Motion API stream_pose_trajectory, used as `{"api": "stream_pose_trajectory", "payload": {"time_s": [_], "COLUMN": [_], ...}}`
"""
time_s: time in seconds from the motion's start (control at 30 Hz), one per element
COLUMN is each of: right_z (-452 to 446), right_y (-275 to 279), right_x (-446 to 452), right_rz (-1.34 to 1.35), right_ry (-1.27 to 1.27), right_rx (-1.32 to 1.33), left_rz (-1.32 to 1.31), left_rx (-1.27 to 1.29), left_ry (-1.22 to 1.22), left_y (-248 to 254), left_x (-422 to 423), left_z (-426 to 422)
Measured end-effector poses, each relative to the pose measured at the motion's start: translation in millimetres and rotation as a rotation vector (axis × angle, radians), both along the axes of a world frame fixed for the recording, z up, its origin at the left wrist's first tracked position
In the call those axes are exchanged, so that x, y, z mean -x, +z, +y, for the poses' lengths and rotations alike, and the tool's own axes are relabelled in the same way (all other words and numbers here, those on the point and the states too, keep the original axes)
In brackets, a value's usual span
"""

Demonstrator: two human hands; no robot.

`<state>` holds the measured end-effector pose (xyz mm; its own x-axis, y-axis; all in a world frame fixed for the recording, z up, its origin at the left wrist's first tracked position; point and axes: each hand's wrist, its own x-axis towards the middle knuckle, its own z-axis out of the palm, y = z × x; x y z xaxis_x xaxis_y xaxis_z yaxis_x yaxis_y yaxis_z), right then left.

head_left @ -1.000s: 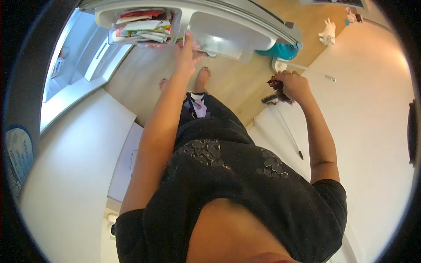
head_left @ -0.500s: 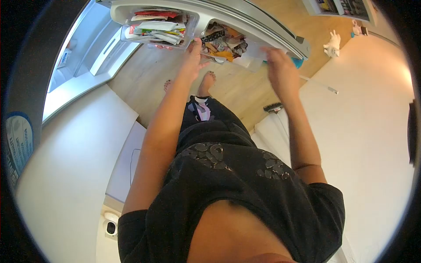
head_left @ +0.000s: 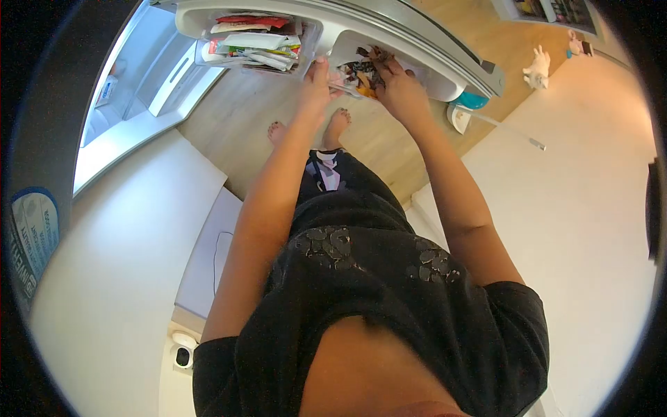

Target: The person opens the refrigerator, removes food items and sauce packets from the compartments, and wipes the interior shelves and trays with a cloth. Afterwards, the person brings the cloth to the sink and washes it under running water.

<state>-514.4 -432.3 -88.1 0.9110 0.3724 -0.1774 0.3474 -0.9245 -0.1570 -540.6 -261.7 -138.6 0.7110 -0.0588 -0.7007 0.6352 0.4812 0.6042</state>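
My left hand [head_left: 316, 90] grips the near edge of a clear plastic bin [head_left: 340, 89], with the thumb on top and the other fingers lower down. Small brown, black and orange packets [head_left: 363, 75] lie crumpled in this bin, which sits in a white fridge door shelf [head_left: 434, 83]. My right hand [head_left: 401, 90] reaches over them from the right, its fingers apart and resting among the packets. Part of the packets is hidden under that hand. To the left, another clear bin [head_left: 309, 48] holds upright sachets and pouches [head_left: 257, 45] in red, white and green.
The lit fridge interior [head_left: 132, 62] stands open at the left. A teal and white object [head_left: 464, 111] and a white rod [head_left: 511, 132] are beyond my right forearm. White soft toys [head_left: 536, 68] lie on the wooden floor [head_left: 243, 111] beside a white surface [head_left: 570, 208].
My right hand has moved left, from the shelf's right side onto the packets. The packets sit more bunched toward the left. My left hand stays near the bin's edge.
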Motion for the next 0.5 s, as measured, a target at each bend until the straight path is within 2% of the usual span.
{"api": "stream_pose_trajectory", "payload": {"time_s": [0.07,0.1,0.17,0.27,0.37,0.43,0.5], "right_z": [-0.1,11.4,37.9,42.3,6.7,-36.1,-30.8], "right_y": [-18.3,-17.0,-16.3,-9.2,-18.8,-38.4,-13.5], "right_x": [-7.8,-12.7,-22.3,-19.0,-14.9,-2.3,3.5], "right_rz": [-0.135,-0.133,-0.019,-0.016,0.049,-0.027,-0.031], "right_ry": [0.122,0.122,0.117,0.085,-0.049,-0.003,-0.081], "right_rx": [-0.176,-0.176,-0.029,0.067,0.028,0.114,0.142], "left_rz": [0.012,0.013,-0.035,-0.026,-0.024,-0.032,-0.031], "left_rx": [-0.012,-0.012,-0.023,-0.001,0.012,0.007,0.0], "left_ry": [0.022,0.022,0.047,0.006,0.091,0.096,0.107], "left_y": [-1.6,0.0,2.2,-0.2,-4.1,-5.8,-2.7], "left_x": [2.1,1.8,1.1,-0.4,-1.1,-3.9,-2.5], "left_z": [-2.0,-2.6,-3.1,-1.6,-5.4,-5.9,-7.2]}}
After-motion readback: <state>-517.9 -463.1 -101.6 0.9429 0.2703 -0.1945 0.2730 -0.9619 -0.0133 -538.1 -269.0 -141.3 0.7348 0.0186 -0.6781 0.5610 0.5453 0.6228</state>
